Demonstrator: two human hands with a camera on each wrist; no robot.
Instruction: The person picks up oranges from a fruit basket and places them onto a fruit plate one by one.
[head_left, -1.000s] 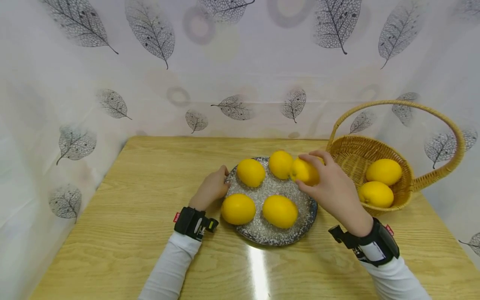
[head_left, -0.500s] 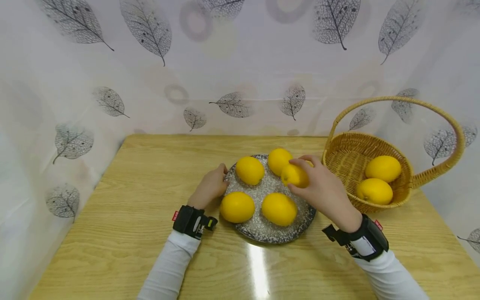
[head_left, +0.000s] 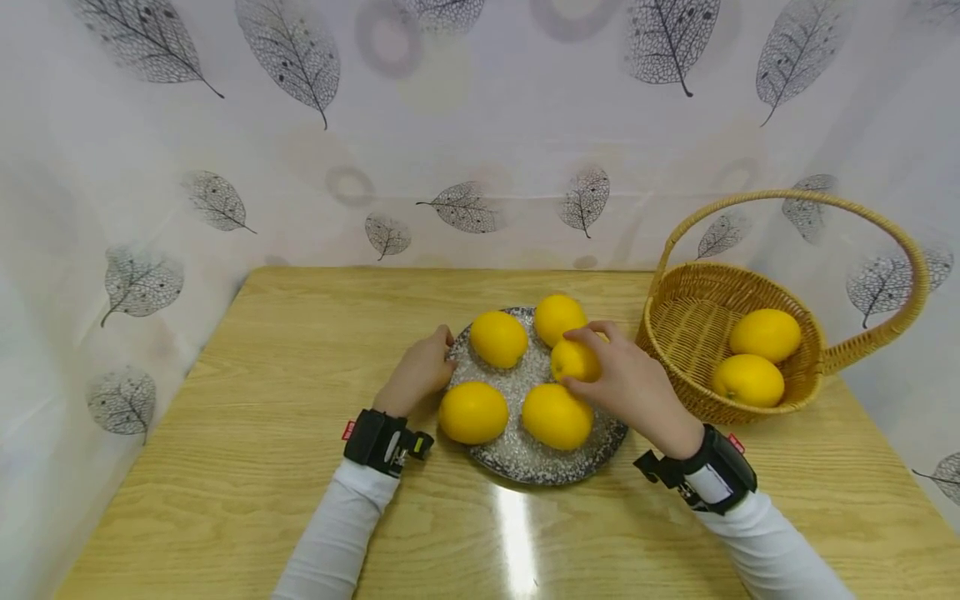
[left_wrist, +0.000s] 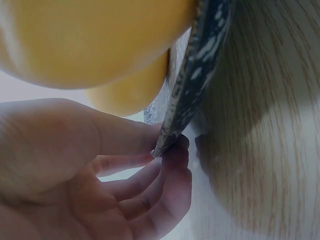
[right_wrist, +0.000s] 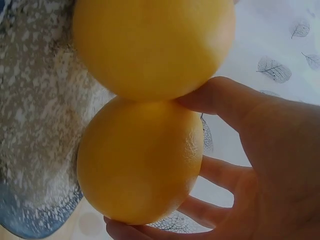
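A speckled grey plate [head_left: 551, 475] with a dark rim lies on the table and bears several lemons. My left hand [head_left: 416, 375] pinches its left rim; in the left wrist view the thumb lies over the edge [left_wrist: 182, 95] and fingers curl beneath. With my right hand [head_left: 637, 387] I grip a lemon [head_left: 572, 359] at the plate's right side. The right wrist view shows thumb and fingers around this lemon [right_wrist: 140, 160], pressed close to another lemon [right_wrist: 155, 45]. Beside it on the plate are a back lemon [head_left: 559, 319] and a front lemon [head_left: 557, 417].
To the right stands a wicker basket [head_left: 686, 333] with a tall arched handle [head_left: 892, 233]; inside lie two lemons, one behind [head_left: 765, 335] and one nearer [head_left: 747, 381]. A leaf-patterned cloth [head_left: 480, 125] hangs behind the wooden table [head_left: 247, 467].
My right hand has carried its lemon leftward and down, from the plate's upper right edge to between the back and front lemons. The left hand stays at the rim.
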